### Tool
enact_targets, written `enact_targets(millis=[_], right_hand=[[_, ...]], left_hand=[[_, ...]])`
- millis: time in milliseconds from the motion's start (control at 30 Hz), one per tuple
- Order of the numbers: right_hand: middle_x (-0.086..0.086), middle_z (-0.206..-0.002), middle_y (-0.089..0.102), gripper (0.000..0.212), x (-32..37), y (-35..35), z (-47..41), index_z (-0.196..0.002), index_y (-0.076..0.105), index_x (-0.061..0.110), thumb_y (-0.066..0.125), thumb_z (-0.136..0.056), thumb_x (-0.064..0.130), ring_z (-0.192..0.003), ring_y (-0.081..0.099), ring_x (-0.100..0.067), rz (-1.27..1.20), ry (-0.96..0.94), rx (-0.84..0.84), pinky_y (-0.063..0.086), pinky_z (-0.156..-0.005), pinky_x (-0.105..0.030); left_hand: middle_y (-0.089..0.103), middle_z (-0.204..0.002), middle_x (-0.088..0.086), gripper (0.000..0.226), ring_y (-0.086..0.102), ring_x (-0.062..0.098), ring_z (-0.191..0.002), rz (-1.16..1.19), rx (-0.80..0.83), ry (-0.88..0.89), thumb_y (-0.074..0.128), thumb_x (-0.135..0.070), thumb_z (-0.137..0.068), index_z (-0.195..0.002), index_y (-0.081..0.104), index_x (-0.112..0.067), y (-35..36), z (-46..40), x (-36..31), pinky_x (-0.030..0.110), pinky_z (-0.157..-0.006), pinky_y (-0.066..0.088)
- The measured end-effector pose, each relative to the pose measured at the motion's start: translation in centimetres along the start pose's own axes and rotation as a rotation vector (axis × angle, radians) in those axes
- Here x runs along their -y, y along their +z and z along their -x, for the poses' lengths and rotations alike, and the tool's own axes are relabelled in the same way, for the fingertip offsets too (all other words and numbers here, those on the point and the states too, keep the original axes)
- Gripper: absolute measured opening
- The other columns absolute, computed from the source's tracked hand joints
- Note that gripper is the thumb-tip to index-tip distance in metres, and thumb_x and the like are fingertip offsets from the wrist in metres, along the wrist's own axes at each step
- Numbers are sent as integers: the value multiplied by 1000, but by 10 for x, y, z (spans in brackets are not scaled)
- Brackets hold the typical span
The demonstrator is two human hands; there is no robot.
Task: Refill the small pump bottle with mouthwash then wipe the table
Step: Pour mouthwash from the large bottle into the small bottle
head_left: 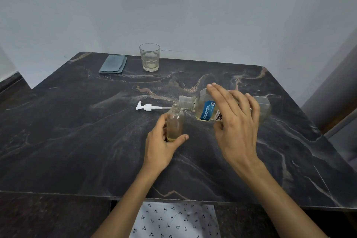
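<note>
Pouring stage: right hand [234, 114] wraps over the big bottle [207, 109], fingers curled across its top side, thumb under near the label. It's tipped nearly flat, neck pointing left, mouth just above and right of the pump bottle [174, 122]. Cap looks to be still on the neck; can't tell if it's loosened or whether anything is flowing.

Left hand [164, 141] grips the pump bottle low, thumb across the near side at the base, fingers curled round the far side. It stands upright mid-table, top open.

Handling, my read:
- Big bottle: rigid clear plastic, faceted, maybe half full, so moderately heavy and the weight shifts as liquid sloshes toward the neck. Mid-body grip over the label is right; wet facets would be slippery.
- Pump bottle: thin, light, narrow mouth, tips easily. A low hold steadies it and keeps fingers out of the stream. Squeezing would likely buckle it.
- Wide mouth into narrow mouth: spill risk is high, pour slow.

Contents:
- Big bottle: pale yellow mouthwash pooled along the lower side.
- Pump bottle: thin yellow layer at the bottom, rest empty.
- Glass [149, 57], far centre: shallow pale liquid.

Pump head [147, 106] lies on its side just left of the pump bottle, tube pointing right. Folded grey cloth [113, 64] sits far left on the table [77, 131], untouched.
</note>
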State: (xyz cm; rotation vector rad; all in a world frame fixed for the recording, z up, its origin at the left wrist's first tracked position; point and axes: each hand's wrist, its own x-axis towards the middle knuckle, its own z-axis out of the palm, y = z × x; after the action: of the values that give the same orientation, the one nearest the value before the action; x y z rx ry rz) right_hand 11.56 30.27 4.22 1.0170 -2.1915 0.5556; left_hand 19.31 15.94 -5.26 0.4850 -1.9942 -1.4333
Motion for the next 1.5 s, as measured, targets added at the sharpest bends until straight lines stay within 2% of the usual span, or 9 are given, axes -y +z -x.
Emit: enact_targets(millis=[233, 400, 467, 767, 1133, 1233, 1367, 1500], right_hand=[[2, -134, 56, 88, -1, 1, 0, -136, 50, 15, 69, -57, -19, -115, 41, -17, -7, -4, -10, 21, -106, -35], [1, -133, 56, 90, -1, 1, 1, -136, 50, 15, 70, -55, -20, -115, 42, -18, -17, 11, -6, 20, -106, -35], [0, -133, 56, 90, -1, 1, 1, -136, 50, 14, 70, -55, -19, -115, 41, -18, -20, 8, -5, 20, -106, -36], [1, -133, 56, 90, -1, 1, 0, -136, 50, 14, 70, -55, -19, -115, 42, -19, -21, 3, 3, 21, -106, -37], [1, -134, 56, 92, -2, 3, 0, -137, 48, 16, 72, -55, -19, -116, 41, -18, -7, -5, -2, 21, -105, -36], [2, -134, 55, 92, -2, 4, 1, -137, 48, 17, 72, -56, -19, -116, 41, -18, -6, -4, -2, 21, -106, -36], [1, -133, 56, 91, -2, 4, 1, -137, 48, 16, 72, -57, -19, -116, 41, -18, -2, 2, -5, 21, -106, -36], [0, -133, 56, 91, -2, 4, 1, -137, 48, 15, 72, -56, -20, -116, 40, -19, 0, 4, -7, 21, -105, -36]], left_hand=[[62, -98, -35, 61, 63, -5, -98, -24, 2, 0, 83, -24, -68, -107, 47, -53, -1, 0, -2, 26, -86, 55], [64, -104, -24, 58, 65, 1, -98, -2, 2, -4, 83, -22, -68, -116, 51, -33, 0, 0, -2, 32, -87, 56], [64, -106, -22, 59, 65, 1, -98, 0, 2, -6, 83, -22, -68, -117, 51, -30, 0, 0, -1, 32, -87, 56], [63, -103, -26, 60, 64, -1, -99, -9, 5, -13, 83, -23, -69, -117, 49, -37, 0, 0, -2, 28, -88, 55], [61, -106, -24, 61, 64, 6, -103, -12, -2, -18, 83, -23, -68, -117, 49, -36, 1, 0, -4, 38, -91, 54], [62, -105, -23, 60, 65, 6, -101, -20, -3, -14, 83, -22, -68, -112, 47, -43, 1, 0, -5, 38, -90, 55], [62, -106, -23, 60, 65, 7, -101, -14, -1, -15, 83, -23, -68, -115, 49, -37, 0, 0, -4, 38, -90, 55], [60, -103, -27, 59, 64, 2, -100, -25, 5, -14, 83, -24, -69, -109, 47, -46, -1, 0, -4, 34, -90, 55]])
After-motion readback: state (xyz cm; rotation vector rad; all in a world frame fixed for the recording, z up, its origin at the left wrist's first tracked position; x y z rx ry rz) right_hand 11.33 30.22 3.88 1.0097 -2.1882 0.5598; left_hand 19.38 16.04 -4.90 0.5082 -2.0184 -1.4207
